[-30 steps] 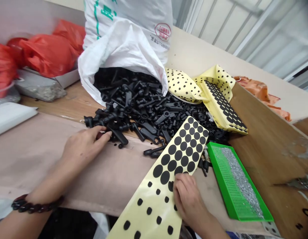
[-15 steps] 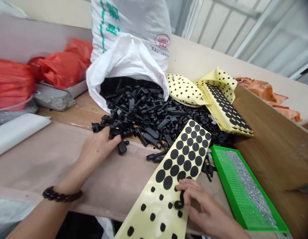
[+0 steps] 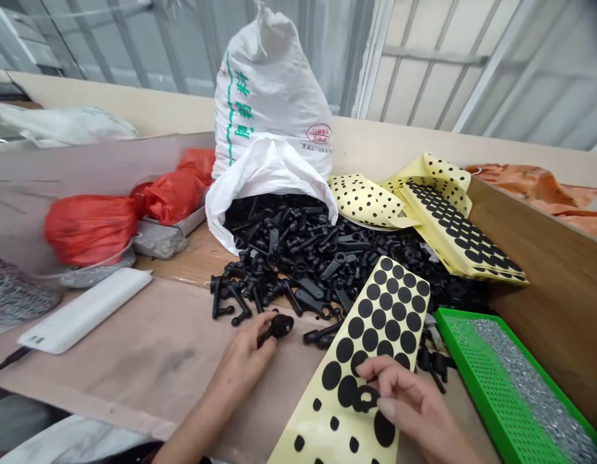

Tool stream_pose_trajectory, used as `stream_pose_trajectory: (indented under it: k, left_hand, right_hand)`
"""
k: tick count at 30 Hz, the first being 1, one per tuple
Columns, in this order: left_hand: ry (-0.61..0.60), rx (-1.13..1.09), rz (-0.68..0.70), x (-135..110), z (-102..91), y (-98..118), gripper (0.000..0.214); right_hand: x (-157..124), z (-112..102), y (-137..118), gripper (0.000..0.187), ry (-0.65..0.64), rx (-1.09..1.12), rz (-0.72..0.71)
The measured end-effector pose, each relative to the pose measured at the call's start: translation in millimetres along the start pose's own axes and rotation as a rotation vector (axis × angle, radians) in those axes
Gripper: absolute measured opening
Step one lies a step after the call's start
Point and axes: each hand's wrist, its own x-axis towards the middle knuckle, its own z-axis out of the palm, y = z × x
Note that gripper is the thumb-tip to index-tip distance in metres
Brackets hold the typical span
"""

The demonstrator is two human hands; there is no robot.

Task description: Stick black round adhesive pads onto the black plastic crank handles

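Observation:
My left hand (image 3: 247,357) is closed round a black plastic lever part (image 3: 279,326), held just off the brown table surface in front of the pile of black plastic parts (image 3: 308,251). My right hand (image 3: 411,406) pinches a round black pad (image 3: 364,399) with a hole in it, over the yellow backing sheet (image 3: 360,361) that carries rows of black round stickers. The pile spills from the open white sack (image 3: 269,174).
A green tray (image 3: 515,386) of small silver screws lies at the right beside a wooden wall. More yellow sticker sheets (image 3: 447,212) lie behind the pile. Red bags (image 3: 90,225), a white flat device (image 3: 80,316) and a tall white sack (image 3: 269,96) stand left and behind.
My left hand drew back from the pile with one black lever part in it. My right hand peeled a round pad off the sheet. The view tilted upward.

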Motion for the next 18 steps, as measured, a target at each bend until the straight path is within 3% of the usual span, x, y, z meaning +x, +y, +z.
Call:
stream_pose_trajectory:
  k: [6,11,18]
  left_hand:
    - [-0.36,-0.861,-0.177,-23,10.8,34,0.033]
    - [-0.43,-0.874,-0.215,-28,19.0,50,0.027]
    - [-0.493,-0.841,-0.198,-30,22.1,51,0.03]
  right_hand:
    - [11,12,-16,0.018,-0.027,0.129,0.003]
    - [17,19,-21,0.02,-0.015,0.123,0.063]
    - [19,19,-10,0.015,-0.041,0.154,0.075]
